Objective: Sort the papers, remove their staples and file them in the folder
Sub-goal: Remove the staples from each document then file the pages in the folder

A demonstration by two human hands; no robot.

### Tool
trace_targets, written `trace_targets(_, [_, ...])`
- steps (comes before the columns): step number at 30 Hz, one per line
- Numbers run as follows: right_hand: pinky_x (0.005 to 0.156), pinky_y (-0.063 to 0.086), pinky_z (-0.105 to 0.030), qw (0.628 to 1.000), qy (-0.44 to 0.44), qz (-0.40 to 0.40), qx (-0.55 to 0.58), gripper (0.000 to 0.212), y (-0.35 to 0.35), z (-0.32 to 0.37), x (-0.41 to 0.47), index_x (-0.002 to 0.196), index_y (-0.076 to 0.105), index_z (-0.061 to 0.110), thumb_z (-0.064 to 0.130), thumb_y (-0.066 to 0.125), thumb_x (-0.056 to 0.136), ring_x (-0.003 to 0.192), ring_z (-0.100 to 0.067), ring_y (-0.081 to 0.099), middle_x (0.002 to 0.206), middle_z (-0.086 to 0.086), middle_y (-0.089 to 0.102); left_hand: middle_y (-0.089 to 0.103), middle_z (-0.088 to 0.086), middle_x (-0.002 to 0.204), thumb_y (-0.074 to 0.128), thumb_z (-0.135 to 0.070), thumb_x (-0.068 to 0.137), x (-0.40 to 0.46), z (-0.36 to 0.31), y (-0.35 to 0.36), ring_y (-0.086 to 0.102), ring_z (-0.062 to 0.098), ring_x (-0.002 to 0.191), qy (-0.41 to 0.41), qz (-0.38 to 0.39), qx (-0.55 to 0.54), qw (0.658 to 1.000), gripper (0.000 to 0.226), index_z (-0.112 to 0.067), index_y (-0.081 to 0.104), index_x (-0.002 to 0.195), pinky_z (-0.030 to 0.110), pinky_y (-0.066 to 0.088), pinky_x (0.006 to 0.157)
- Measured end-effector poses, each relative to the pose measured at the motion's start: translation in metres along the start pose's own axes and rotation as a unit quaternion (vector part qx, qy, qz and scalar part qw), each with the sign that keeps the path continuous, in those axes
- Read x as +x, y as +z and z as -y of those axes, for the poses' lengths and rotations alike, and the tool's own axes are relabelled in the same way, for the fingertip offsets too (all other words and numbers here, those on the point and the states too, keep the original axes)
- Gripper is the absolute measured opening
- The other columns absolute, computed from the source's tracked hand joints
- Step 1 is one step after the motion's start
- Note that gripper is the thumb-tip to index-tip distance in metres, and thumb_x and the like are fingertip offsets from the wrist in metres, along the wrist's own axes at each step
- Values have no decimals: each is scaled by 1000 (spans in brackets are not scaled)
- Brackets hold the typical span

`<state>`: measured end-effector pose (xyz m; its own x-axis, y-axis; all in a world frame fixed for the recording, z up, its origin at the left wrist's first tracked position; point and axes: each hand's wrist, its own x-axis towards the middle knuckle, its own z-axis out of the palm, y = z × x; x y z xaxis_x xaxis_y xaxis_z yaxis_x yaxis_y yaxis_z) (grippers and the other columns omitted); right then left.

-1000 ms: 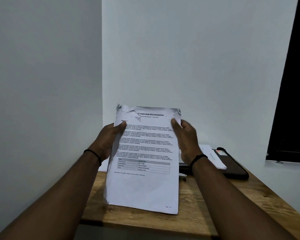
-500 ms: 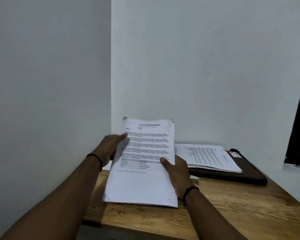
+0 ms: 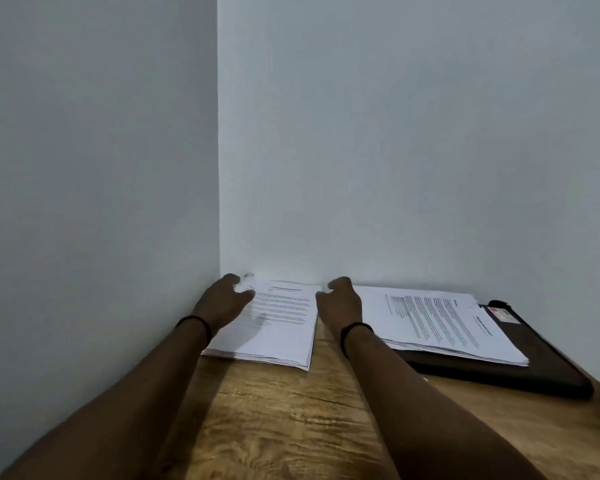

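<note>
Now left hand [image 3: 222,301], right hand [image 3: 340,299] flank paper stack [image 3: 278,327]; fingers hidden, grip state unclear.

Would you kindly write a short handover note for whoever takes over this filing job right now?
Left hand: loosely open at the left edge of the white printed paper stack by the wall corner.
Right hand: loosely open beside that stack, holding nothing.
Second white paper stack lies on the dark brown folder, on the wooden table.
Done: two piles laid out.
Left: staples unchecked; nothing visibly filed.
</note>
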<state>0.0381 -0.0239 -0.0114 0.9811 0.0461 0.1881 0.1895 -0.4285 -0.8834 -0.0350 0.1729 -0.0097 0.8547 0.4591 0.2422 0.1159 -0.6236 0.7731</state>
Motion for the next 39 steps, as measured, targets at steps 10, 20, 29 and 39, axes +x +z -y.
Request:
trace_targets(10, [92, 44, -31, 970, -150, -26, -191, 32, -88, -74, -23, 117, 66, 20, 35, 69, 89, 117, -21, 55, 121, 2, 66, 72, 12, 79, 60, -19, 93, -28, -75, 132, 64, 22, 63, -4, 99, -71, 993, 25, -1, 65, 76, 31, 55, 63])
trace_targets(20, [101, 41, -38, 917, -177, 64, -351, 61, -110, -92, -15, 143, 46, 30, 57, 60, 90, 127, -25, 52, 136, 1, 61, 72, 17, 70, 72, -38, 52, -23, -91, 163, 73, 36, 77, -84, 103, -91, 987, 40, -2, 69, 68, 49, 60, 76])
trace_targets(29, [96, 44, -38, 934, -191, 18, -302, 51, -116, -96, -17, 133, 54, 25, 44, 67, 87, 118, -28, 58, 123, -3, 67, 62, 23, 76, 70, -12, 63, -28, -132, 169, 61, 31, 59, -116, 79, -259, 956, 21, -1, 60, 78, 35, 50, 55])
trace_targets(39, [77, 55, -38, 909, -347, -176, -149, 53, -122, -80, -20, 104, 78, 26, 11, 43, 67, 87, -28, 70, 90, 0, 77, 67, 20, 115, 32, -80, 88, -21, -108, 157, 63, 39, 111, -174, 207, -502, 821, 85, -5, 63, 115, 44, 53, 82])
